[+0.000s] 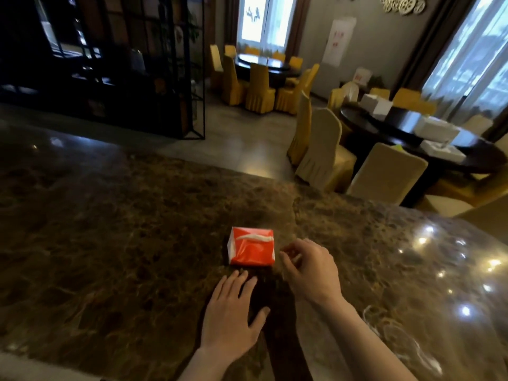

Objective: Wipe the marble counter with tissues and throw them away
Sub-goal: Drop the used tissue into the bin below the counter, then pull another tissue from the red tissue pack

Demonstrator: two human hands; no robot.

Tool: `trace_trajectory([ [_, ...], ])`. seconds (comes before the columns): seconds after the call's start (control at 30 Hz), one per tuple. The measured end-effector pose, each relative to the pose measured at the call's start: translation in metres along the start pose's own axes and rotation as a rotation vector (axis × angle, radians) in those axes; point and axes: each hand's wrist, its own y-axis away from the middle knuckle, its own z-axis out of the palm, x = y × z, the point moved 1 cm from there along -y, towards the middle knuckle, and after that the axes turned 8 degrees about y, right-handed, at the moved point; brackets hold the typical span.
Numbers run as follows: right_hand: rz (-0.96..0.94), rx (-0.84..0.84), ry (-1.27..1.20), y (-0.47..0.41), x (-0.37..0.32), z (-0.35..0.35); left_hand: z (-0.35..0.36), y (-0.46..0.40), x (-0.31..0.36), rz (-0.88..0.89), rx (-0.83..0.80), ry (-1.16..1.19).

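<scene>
The left hand (231,312) lies nearest the viewer, palm down and low over the brown marble tabletop (110,243). Its fingers (236,281) are extended, loosely spread and empty, with the thumb angled out to the right. The fingertips point toward the tissue pack and stop just short of its near edge. Whether the palm touches the stone cannot be told.

The right hand (310,270) is slightly farther out and to the right, raised above the surface. Its fingers (288,253) are curled inward, with thumb and forefinger drawn close together just beside the right edge of the pack. Motion blur prevents confirming whether anything is pinched between them.

The tissue pack (251,246) rests flat on the tabletop, directly ahead of both hands. The wrapper is red with white ends. A white strip of tissue shows along the slit in its top face.

The marble to the right carries bright reflected points of light.

Beyond the far edge of the tabletop, cream-covered chairs (324,149) stand around a dark round table (406,133) that holds several white boxes (437,130). To the left stands a tall black metal-framed shelf unit (110,64). Farther back, yellow-covered chairs (258,89) surround a second round table (264,64) in front of a bright window (264,20).
</scene>
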Motion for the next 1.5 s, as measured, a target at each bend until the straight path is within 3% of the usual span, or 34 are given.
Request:
trace_trajectory([
  [0.13,0.023,-0.083,0.089,-0.03,0.006,0.025,-0.018,-0.012,-0.02,-0.082,0.089,-0.02],
  [0.37,0.037,-0.172,0.181,-0.06,-0.006,0.067,-0.012,-0.028,-0.033,-0.256,-0.016,-0.065],
  [0.57,0.013,-0.175,0.244,-0.072,-0.012,0.081,-0.011,-0.031,-0.035,-0.187,-0.042,-0.08],
  [0.63,-0.005,-0.153,0.241,-0.074,-0.012,0.082,-0.008,-0.031,-0.035,-0.147,0.031,-0.09],
  [0.87,-0.098,-0.196,0.134,-0.091,-0.01,0.059,-0.007,-0.031,-0.035,-0.177,-0.032,-0.131],
  [1.13,0.132,-0.081,-0.148,-0.1,-0.011,0.04,-0.019,-0.029,-0.025,-0.105,0.048,-0.082],
  [1.23,0.228,-0.125,-0.297,-0.104,-0.01,0.035,-0.026,-0.026,-0.022,-0.161,-0.157,-0.017],
  [1.4,0.234,-0.135,-0.435,-0.116,-0.014,0.026,-0.022,-0.028,-0.025,-0.206,-0.19,-0.086],
  [1.5,0.202,-0.044,-0.445,-0.124,-0.014,0.018,-0.024,-0.028,-0.026,-0.216,-0.213,-0.097],
])
